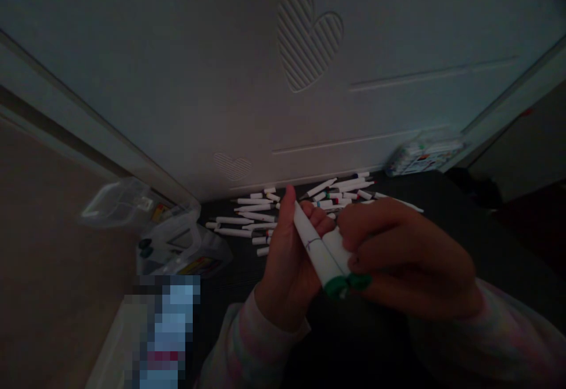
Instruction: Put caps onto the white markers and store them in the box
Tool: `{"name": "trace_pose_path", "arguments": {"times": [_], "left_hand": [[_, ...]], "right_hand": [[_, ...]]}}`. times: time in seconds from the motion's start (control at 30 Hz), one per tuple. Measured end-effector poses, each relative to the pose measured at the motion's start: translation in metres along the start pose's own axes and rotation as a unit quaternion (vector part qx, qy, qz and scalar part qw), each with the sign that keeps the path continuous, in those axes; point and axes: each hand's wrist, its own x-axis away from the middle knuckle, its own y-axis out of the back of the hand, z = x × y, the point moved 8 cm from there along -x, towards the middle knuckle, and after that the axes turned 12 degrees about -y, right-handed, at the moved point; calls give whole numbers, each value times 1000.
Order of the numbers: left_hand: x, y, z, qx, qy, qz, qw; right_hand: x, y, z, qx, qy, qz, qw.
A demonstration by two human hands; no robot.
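Note:
The scene is dim. My left hand point(287, 259) is closed around a white marker point(315, 247) with a green end, thumb pointing up along its barrel. My right hand point(402, 259) is closed on a second white, green-ended marker piece point(338, 247) pressed right beside the first. Both hands meet in the middle of the view, above a dark floor mat point(486, 236). Behind them lies a scatter of several white markers and caps point(252, 218), with more to the right point(340, 191).
A white door point(177, 82) with embossed hearts stands behind the markers. A clear plastic case point(177, 241) with its lid open sits at the left. Another clear marker box point(422, 156) lies at the right by the door's foot. A blurred patch covers the lower left.

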Motion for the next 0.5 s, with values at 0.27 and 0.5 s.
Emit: {"name": "trace_pose_path", "arguments": {"times": [0.27, 0.5], "left_hand": [[1, -5, -13, -39, -35, 26, 998], [0, -5, -13, -47, -43, 29, 998]], "right_hand": [[0, -4, -1, -18, -21, 16, 999], [-1, -5, -1, -24, -21, 33, 999]]}}
